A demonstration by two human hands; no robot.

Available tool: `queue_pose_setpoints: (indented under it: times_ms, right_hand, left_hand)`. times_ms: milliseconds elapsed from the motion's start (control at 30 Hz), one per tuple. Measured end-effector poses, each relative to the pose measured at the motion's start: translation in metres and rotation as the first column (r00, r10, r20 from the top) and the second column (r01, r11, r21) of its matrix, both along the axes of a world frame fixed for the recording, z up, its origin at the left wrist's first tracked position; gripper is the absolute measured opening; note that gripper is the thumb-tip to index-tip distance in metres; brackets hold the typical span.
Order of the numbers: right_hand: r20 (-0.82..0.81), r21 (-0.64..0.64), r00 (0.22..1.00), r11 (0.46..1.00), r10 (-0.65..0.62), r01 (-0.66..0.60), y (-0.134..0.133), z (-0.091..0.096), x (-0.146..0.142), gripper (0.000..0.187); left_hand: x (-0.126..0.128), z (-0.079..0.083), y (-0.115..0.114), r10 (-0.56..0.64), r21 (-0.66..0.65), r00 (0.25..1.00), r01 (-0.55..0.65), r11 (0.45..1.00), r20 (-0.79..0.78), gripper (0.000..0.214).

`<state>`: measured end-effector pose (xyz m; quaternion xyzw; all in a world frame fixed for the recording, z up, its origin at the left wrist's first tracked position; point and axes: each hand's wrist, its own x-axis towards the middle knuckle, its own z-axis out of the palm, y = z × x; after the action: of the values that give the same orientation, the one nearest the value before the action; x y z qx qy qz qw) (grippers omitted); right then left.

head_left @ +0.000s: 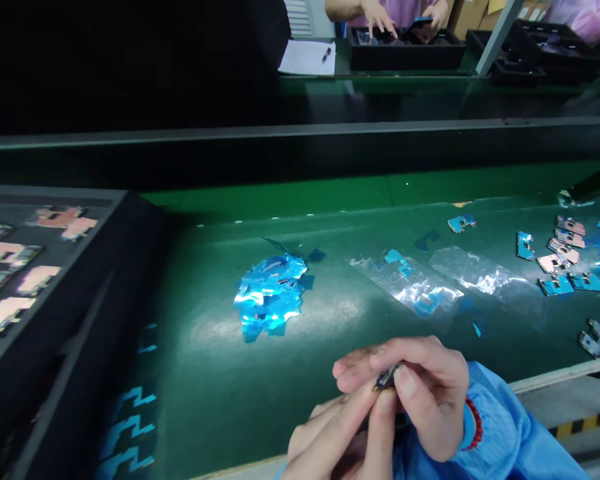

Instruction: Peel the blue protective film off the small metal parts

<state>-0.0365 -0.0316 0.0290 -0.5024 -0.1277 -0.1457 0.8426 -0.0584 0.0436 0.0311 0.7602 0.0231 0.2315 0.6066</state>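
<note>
Your right hand (420, 400) and left hand (330, 443) pinch a small dark part (387, 377) between closed fingertips, just above the green bench mat (220, 393). Open mat surrounds them. Ahead lies a heap of blue film scraps (270, 293); a black tray (100, 280) of pink-covered boards stands left.

A heap of blue film (270, 293) lies midway along the green bench mat (260, 407), with clear plastic sheets (445, 280) to its right, circuit boards (555, 263) near the right edge, and a black tray (105, 267) at the left edge.
</note>
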Motion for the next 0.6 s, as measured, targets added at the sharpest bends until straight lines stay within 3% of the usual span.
queue_pose_setpoints:
  times_ms: [200,400,600]
  right_hand:
    - [-0.01,-0.042,1.0,0.999,-0.009,0.008,0.0001,-0.0003,0.0013,0.03]
    - [-0.013,-0.098,0.999,0.994,0.045,-0.046,-0.0059,0.0046,0.0039,0.03]
    - [-0.067,-0.055,0.996,0.996,0.065,-0.069,-0.0085,0.0065,0.0038,0.03]
  left_hand:
    - [0.0039,-0.0048,0.0012,-0.019,-0.085,0.999,0.022,0.996,0.036,0.034]
    - [0.0069,-0.0067,0.0068,-0.068,-0.038,0.997,0.069,0.997,0.038,0.039]
    - [0.0098,-0.0062,0.0047,-0.062,-0.057,0.997,0.065,0.996,0.041,0.04]
